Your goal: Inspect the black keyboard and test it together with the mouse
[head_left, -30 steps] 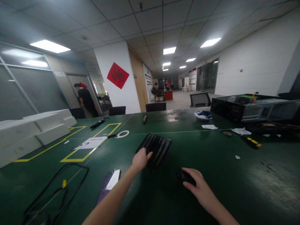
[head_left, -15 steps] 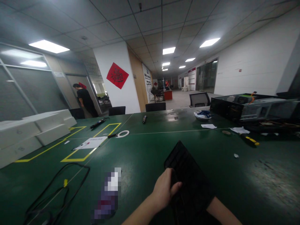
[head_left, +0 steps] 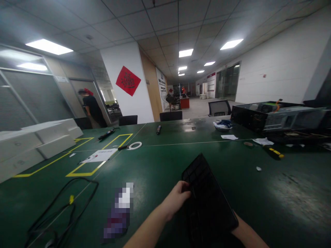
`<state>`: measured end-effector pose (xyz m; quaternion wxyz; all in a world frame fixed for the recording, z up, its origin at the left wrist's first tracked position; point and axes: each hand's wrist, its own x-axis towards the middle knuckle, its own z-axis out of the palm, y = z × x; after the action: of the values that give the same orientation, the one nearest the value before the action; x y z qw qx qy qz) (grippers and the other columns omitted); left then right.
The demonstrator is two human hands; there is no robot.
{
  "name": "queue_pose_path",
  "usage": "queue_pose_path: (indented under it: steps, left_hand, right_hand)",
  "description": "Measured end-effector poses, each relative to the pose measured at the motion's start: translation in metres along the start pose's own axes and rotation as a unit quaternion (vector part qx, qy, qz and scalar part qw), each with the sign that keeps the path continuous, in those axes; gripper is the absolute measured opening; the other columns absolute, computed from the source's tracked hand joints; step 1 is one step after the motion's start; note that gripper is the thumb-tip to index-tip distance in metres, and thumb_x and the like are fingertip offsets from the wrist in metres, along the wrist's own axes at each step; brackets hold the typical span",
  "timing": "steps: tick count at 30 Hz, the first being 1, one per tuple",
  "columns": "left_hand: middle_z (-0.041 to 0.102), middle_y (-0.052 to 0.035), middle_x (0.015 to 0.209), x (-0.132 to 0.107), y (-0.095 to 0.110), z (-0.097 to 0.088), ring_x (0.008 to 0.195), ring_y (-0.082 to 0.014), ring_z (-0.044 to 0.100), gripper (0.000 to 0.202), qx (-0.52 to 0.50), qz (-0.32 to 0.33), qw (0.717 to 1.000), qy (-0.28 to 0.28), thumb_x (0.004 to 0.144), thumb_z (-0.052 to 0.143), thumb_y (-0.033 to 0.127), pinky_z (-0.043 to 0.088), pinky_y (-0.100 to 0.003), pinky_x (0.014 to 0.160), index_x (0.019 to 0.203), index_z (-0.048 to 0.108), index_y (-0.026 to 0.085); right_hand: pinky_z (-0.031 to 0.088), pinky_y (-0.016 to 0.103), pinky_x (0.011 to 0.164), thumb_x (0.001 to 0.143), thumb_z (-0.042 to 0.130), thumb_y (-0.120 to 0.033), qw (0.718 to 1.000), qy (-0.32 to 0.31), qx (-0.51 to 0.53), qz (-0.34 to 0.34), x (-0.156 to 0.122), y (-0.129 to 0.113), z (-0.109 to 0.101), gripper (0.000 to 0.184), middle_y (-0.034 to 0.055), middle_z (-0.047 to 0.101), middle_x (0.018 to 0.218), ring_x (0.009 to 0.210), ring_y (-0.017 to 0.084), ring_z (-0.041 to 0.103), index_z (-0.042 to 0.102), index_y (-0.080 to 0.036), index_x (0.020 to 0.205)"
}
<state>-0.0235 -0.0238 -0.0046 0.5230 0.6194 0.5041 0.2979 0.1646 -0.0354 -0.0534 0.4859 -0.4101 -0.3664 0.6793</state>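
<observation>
A flat black slatted panel (head_left: 207,196) is lifted off the green table (head_left: 160,162) in front of me, tilted with its far corner up. My left hand (head_left: 178,198) grips the panel's left edge, fingers curled round it. Only my right forearm shows at the lower right; my right hand is hidden under the panel's near end, so its fingers cannot be seen.
A black cable (head_left: 59,210) loops at the lower left, beside a blurred flat object (head_left: 120,210). Yellow tape outlines and a paper sheet (head_left: 99,155) lie at mid left, white boxes (head_left: 38,143) beyond. An open computer case (head_left: 274,117) and a yellow-black tool (head_left: 274,151) stand right. A person (head_left: 91,106) is far left.
The panel lay on the table further off a second ago; my left hand has drawn it nearer and to the right and raised it. My right hand, earlier on a small dark object, went under the panel.
</observation>
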Motion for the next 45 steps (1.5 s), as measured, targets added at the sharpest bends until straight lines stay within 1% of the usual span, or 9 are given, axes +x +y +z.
queue_pose_path:
  steps: [4, 8, 12, 17, 22, 31, 38, 42, 45]
  left_hand:
    - [0.053, 0.0013, 0.073, 0.006, 0.001, -0.005, 0.058, -0.0073, 0.050, 0.022, -0.121, -0.048, 0.991, 0.003, 0.068, 0.042, 0.003, 0.038, -0.020, 0.054, 0.085, 0.050, 0.016]
    - [0.053, 0.0031, 0.062, 0.008, 0.002, -0.008, 0.044, -0.0064, 0.046, 0.004, -0.127, -0.049, 0.991, 0.005, 0.076, 0.046, 0.016, 0.035, -0.019, 0.041, 0.080, 0.045, 0.017]
    - [0.052, 0.0050, 0.054, 0.006, 0.006, -0.013, 0.037, -0.0039, 0.040, 0.020, -0.127, -0.038, 0.991, -0.009, 0.073, 0.058, 0.033, 0.029, -0.016, 0.035, 0.072, 0.046, 0.016]
    - [0.058, 0.0023, 0.061, 0.003, 0.008, -0.019, 0.044, -0.0036, 0.047, 0.026, -0.183, -0.061, 0.978, -0.084, 0.062, 0.069, 0.026, 0.035, -0.015, 0.040, 0.079, 0.056, 0.012]
    - [0.061, 0.0007, 0.063, 0.003, 0.006, -0.016, 0.044, -0.0042, 0.050, 0.027, -0.222, -0.079, 0.963, -0.128, 0.066, 0.067, 0.030, 0.033, -0.014, 0.037, 0.083, 0.057, 0.012]
    - [0.057, 0.0051, 0.057, 0.008, 0.001, -0.006, 0.036, -0.0034, 0.045, 0.032, -0.233, -0.080, 0.961, -0.125, 0.064, 0.069, 0.035, 0.023, -0.014, 0.033, 0.082, 0.050, 0.016]
    - [0.045, 0.0103, 0.045, 0.008, -0.002, -0.004, 0.033, -0.0037, 0.035, 0.024, -0.099, -0.049, 0.992, -0.064, 0.070, 0.060, 0.037, 0.022, -0.016, 0.037, 0.079, 0.048, 0.019]
    - [0.050, 0.0046, 0.057, 0.004, 0.002, -0.006, 0.050, -0.0074, 0.045, 0.013, 0.050, 0.082, 0.995, -0.002, 0.074, 0.056, 0.027, 0.033, -0.020, 0.049, 0.068, 0.051, 0.017]
    - [0.056, 0.0004, 0.069, -0.001, 0.007, -0.008, 0.068, -0.0120, 0.051, 0.011, 0.217, 0.186, 0.958, 0.017, 0.077, 0.052, 0.020, 0.038, -0.023, 0.064, 0.067, 0.056, 0.017]
  right_hand:
    - [0.046, 0.041, 0.085, 0.062, 0.063, -0.046, 0.997, -0.052, 0.034, 0.042, 0.000, -0.007, 0.010, 0.033, 0.0062, 0.071, 0.084, 0.092, 0.025, 0.062, 0.069, -0.021, 0.084]
    - [0.047, 0.041, 0.083, 0.070, 0.054, -0.049, 0.992, -0.111, 0.055, 0.030, -0.005, -0.019, 0.022, 0.038, 0.0082, 0.071, 0.083, 0.090, 0.025, 0.062, 0.069, -0.018, 0.086]
    - [0.048, 0.040, 0.081, 0.070, 0.057, -0.046, 0.996, -0.068, 0.060, 0.014, -0.012, -0.023, 0.021, 0.035, 0.0064, 0.071, 0.083, 0.084, 0.023, 0.063, 0.069, -0.019, 0.089]
    - [0.049, 0.039, 0.078, 0.070, 0.056, -0.046, 0.998, 0.001, 0.067, 0.020, -0.009, -0.009, 0.012, 0.034, 0.0044, 0.071, 0.078, 0.080, 0.022, 0.064, 0.068, -0.020, 0.089]
    - [0.050, 0.039, 0.074, 0.069, 0.055, -0.050, 0.999, 0.033, 0.039, 0.004, -0.002, 0.002, 0.007, 0.037, 0.0040, 0.071, 0.077, 0.077, 0.022, 0.064, 0.068, -0.022, 0.088]
    - [0.050, 0.041, 0.075, 0.066, 0.055, -0.058, 0.997, 0.050, 0.062, 0.010, -0.016, -0.014, 0.015, 0.045, 0.0056, 0.070, 0.076, 0.077, 0.025, 0.064, 0.066, -0.021, 0.089]
    - [0.050, 0.042, 0.075, 0.060, 0.063, -0.054, 0.996, 0.071, 0.044, -0.001, -0.020, -0.021, 0.018, 0.046, 0.0059, 0.069, 0.080, 0.080, 0.026, 0.063, 0.066, -0.021, 0.091]
    - [0.050, 0.042, 0.077, 0.060, 0.063, -0.053, 0.996, 0.083, 0.034, 0.001, -0.019, -0.018, 0.014, 0.046, 0.0062, 0.069, 0.084, 0.085, 0.027, 0.062, 0.066, -0.022, 0.093]
    - [0.049, 0.043, 0.077, 0.058, 0.065, -0.051, 0.996, 0.090, 0.027, 0.004, -0.017, -0.016, 0.011, 0.045, 0.0057, 0.069, 0.084, 0.086, 0.028, 0.061, 0.066, -0.022, 0.093]
